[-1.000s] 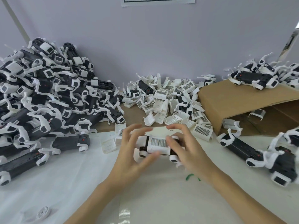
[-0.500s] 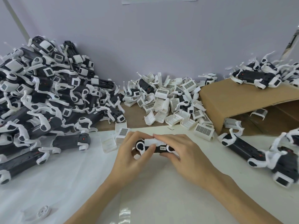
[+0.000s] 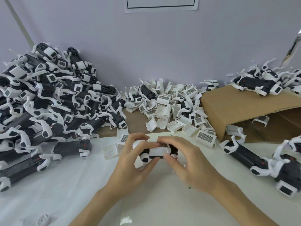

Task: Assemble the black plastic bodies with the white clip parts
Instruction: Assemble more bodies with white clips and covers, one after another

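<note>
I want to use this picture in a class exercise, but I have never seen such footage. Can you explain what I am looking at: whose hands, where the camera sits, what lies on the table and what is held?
There is no machine here: a person works with bare hands, filmed by a wide-angle camera worn on the head, looking forward and down. The left hand and right hand together grip one black plastic body with a white clip part on it, the fingers curled over its top. Behind lies a heap of loose white clip parts, to the left a big pile of black-and-white bodies, to the right a cardboard box.

Cardboard box right; paper sheet on wall
</note>
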